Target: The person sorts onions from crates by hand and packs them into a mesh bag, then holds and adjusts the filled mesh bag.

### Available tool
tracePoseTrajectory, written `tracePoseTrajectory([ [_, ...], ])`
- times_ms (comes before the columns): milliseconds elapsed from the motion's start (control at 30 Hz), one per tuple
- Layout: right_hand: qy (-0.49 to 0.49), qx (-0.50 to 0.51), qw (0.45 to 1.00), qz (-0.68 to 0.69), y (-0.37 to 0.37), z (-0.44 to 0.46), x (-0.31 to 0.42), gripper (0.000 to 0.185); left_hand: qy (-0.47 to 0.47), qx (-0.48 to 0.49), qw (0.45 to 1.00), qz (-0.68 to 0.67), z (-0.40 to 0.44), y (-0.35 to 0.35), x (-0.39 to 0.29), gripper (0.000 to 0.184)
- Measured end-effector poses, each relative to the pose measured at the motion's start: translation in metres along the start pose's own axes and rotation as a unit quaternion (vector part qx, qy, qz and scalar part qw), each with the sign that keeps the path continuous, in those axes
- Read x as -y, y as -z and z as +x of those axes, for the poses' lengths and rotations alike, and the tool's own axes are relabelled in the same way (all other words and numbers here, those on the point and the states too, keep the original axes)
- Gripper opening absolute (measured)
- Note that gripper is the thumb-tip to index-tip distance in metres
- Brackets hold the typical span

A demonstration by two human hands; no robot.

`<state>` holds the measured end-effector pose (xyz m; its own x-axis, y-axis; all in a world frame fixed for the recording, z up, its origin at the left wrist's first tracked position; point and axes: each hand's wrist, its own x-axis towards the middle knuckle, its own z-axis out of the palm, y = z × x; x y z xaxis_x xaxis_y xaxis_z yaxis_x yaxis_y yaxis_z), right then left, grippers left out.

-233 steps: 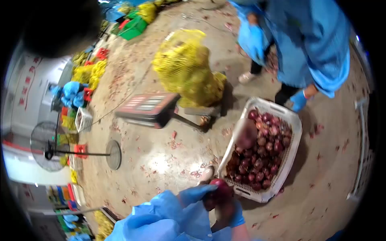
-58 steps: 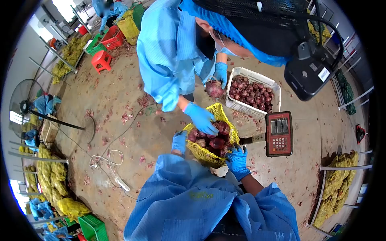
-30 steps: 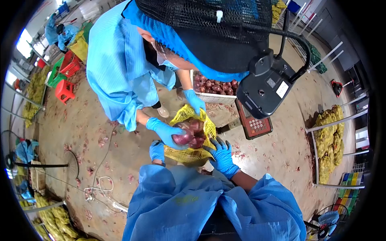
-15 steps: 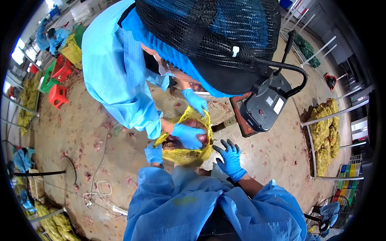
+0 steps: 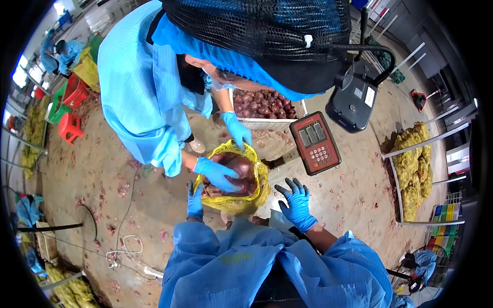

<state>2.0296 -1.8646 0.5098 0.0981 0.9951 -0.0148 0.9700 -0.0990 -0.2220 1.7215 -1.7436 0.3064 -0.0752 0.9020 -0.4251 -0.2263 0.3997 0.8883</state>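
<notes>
A yellow mesh bag (image 5: pixel 262 189) stands in front of me with its mouth wide, and red onions (image 5: pixel 241 167) show inside. At its left side is my left hand (image 5: pixel 195 203) in a blue glove, fingers stretched upward against the mesh. To the right of the bag, my right hand (image 5: pixel 298 206) is held apart from it, fingers spread and dark at the tips, holding nothing. A co-worker leans over from the far side. One gloved hand of theirs (image 5: pixel 218 173) reaches into the bag; their other hand (image 5: pixel 237 129) is at the far rim.
A red scale display (image 5: pixel 315 143) stands beyond my right hand. Behind the bag is a white crate (image 5: pixel 257 123) of red onions. Filled yellow bags (image 5: pixel 413 174) lie at the right behind rails. Red stools (image 5: pixel 70 128) and a cable (image 5: pixel 123 226) are on the left floor, among scattered onion skins.
My left hand has loosened from the bag's rim, its fingers now straight. The co-worker's hands and head have shifted left, bringing the scale display and onion crate into view. My right hand stays spread.
</notes>
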Motion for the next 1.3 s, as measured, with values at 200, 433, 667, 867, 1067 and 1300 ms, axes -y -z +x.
tracePoseTrajectory([
  [200,0.001,-0.002,1.000,0.001,0.000,0.000,0.000,0.056,0.048,-0.003,0.998,-0.036,-0.013,-0.009,-0.029,0.054],
  [433,0.001,-0.004,1.000,0.001,-0.001,-0.001,-0.001,0.054,0.034,0.042,0.998,-0.031,-0.005,-0.013,-0.019,0.046],
  [667,-0.135,-0.063,0.890,0.431,-0.049,0.025,0.008,0.053,-0.072,-0.056,0.942,0.323,-0.007,-0.007,-0.001,0.033],
  [867,-0.271,-0.079,0.836,0.471,-0.123,0.067,0.037,0.093,-0.077,-0.046,0.898,0.431,-0.006,-0.012,-0.022,0.029],
  [1067,-0.243,-0.055,0.833,0.493,-0.139,0.078,0.030,0.035,-0.169,-0.105,0.898,0.392,0.006,-0.018,-0.033,0.024],
  [1300,-0.320,-0.113,0.745,0.574,-0.161,0.060,0.002,0.015,-0.093,-0.039,0.962,0.255,0.023,-0.008,-0.028,0.020],
])
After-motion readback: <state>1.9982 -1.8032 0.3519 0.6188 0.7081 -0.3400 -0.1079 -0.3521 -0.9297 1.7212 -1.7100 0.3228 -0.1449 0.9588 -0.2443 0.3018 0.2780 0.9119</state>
